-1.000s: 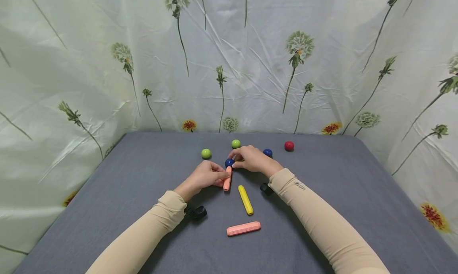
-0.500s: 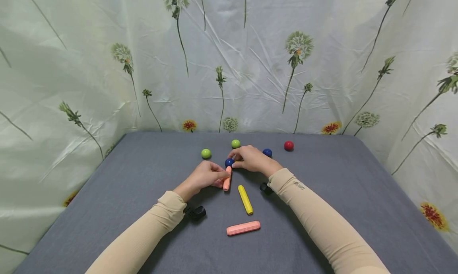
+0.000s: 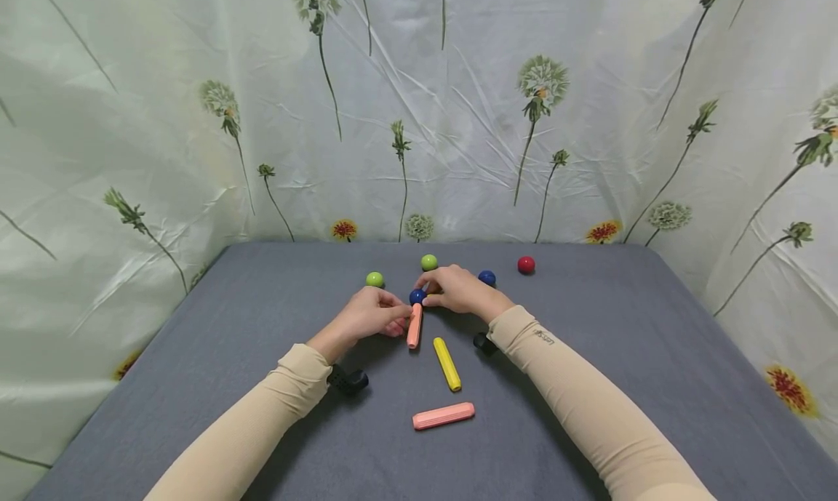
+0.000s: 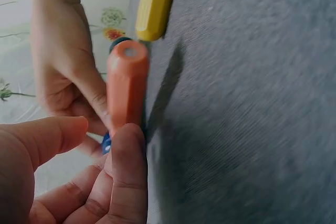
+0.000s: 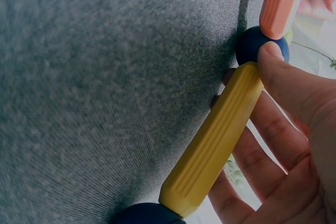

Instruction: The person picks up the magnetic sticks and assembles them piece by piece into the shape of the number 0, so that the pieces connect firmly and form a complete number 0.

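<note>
So, right hand [image 3: 458, 291] has a blue ball [image 3: 417, 297] pinched between thumb and fingers, yellow stick [image 5: 210, 142] running from it to another blue ball [image 3: 487, 278]. Left hand [image 3: 369, 313] is relaxed, thumb off, one finger against the pink stick [image 3: 414, 328], whose end meets the pinched ball.

L hand [image 3: 366, 314] is held w/ thumb parted fr. index finger [image 4: 128, 166]; R hand [image 3: 460, 291] is curled, thumb opp. fingers [image 5: 278, 135]. Both forearms [image 3: 252, 432] are angled inward.
</note>
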`<state>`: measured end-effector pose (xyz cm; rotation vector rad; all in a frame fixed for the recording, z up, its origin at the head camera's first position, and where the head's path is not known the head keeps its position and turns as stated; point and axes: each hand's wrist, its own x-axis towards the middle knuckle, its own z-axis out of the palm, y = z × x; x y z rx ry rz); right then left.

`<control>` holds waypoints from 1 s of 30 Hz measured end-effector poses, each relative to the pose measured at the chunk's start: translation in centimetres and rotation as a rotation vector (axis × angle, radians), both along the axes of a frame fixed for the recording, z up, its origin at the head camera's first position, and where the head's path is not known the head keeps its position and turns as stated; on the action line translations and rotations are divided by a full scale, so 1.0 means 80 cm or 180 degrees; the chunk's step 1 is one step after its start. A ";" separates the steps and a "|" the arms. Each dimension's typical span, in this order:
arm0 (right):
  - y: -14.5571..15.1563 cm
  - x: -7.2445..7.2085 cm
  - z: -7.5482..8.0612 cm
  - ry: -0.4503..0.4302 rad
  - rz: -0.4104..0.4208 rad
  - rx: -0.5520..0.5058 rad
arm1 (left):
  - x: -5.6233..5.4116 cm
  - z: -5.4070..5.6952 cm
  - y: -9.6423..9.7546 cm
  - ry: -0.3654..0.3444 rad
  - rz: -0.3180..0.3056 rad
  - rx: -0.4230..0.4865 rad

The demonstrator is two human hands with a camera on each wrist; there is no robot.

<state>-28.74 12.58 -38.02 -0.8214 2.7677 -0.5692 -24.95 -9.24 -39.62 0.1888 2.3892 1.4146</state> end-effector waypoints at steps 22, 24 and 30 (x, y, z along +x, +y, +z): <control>-0.004 -0.001 0.001 -0.0049 -0.0077 0.0099 | -0.026 0.038 -0.042 0.0661 0.0179 -0.0475; -0.004 -0.001 0.001 -0.0048 -0.0084 0.0104 | -0.028 0.039 -0.046 0.0707 0.0223 -0.0491; -0.003 0.001 0.002 -0.0053 -0.0092 0.0100 | -0.039 0.038 -0.056 0.0857 0.0330 -0.0628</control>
